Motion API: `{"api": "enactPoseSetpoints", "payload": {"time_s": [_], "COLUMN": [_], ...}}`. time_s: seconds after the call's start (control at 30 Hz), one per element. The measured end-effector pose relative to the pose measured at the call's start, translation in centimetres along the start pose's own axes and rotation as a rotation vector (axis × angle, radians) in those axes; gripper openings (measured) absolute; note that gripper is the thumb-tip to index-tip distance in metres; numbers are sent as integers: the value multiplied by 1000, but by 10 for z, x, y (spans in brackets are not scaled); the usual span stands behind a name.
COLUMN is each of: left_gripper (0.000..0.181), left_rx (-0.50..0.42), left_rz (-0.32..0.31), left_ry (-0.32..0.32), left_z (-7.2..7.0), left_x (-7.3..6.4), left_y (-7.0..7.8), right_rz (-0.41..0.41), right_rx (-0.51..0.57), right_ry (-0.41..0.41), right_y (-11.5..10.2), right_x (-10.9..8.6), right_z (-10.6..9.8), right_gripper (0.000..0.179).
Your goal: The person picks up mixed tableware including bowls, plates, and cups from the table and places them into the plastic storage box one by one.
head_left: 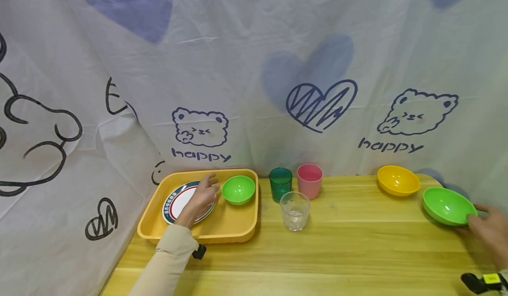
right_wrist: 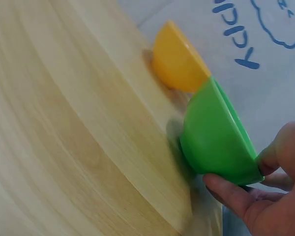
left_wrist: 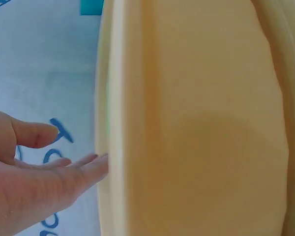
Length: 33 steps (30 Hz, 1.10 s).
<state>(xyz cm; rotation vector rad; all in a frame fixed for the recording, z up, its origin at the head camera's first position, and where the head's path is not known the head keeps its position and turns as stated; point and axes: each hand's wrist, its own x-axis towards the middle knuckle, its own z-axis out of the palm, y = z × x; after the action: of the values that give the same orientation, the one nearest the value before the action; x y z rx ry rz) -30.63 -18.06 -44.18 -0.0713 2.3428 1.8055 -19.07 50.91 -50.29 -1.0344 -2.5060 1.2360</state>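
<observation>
Maybe partway, gripping the big green bowl (head_left: 448,206) with the right hand (head_left: 490,229) near the right edge of the table (head_left: 357,252), holding the left hand (head_left: 202,199) loose over the tray (head_left: 234,223), with plate (head_left: 181,203) and little bowl (head_left: 238,191) already inside, yellow bowl (head_left: 398,181) and three cups (head_left: 309,183) perhaps left.

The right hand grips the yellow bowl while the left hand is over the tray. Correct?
Not quite: the right hand grips a green bowl, not the yellow bowl, as the right wrist view shows. The left hand is over the tray.
</observation>
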Motion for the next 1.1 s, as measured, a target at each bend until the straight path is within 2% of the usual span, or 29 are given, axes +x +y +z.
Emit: {"api": "enactPoseSetpoints", "payload": {"time_s": [0.1, 0.27, 0.5, 0.63, 0.8, 0.93, 1.1], "left_gripper": [55, 52, 55, 57, 57, 57, 56], "left_rx": [43, 29, -36, -100, -145, -165, -188], "left_rz": [49, 91, 142, 172, 211, 236, 276], "left_ry": [44, 100, 142, 137, 117, 103, 109], "left_z": [-7, -15, -18, -16, -14, -12, -9], "left_x": [-8, -18, -25, -29, -35, -40, -45], "left_y": [-1, -2, -6, -5, -3, 0, 4], "right_rz": [51, 91, -2, -42, -68, -104, -187], "right_rx": [70, 142, 223, 305, 358, 356, 353], "right_ry": [-12, 8, 45, 67, 61, 32, 11], "right_y": [4, -7, -19, -26, -36, -42, -53], "right_x": [2, -10, -25, -34, -45, -51, -62], "right_z": [3, 5, 5, 7, 5, 1, -4], "right_gripper": [73, 73, 63, 60, 59, 58, 58]}}
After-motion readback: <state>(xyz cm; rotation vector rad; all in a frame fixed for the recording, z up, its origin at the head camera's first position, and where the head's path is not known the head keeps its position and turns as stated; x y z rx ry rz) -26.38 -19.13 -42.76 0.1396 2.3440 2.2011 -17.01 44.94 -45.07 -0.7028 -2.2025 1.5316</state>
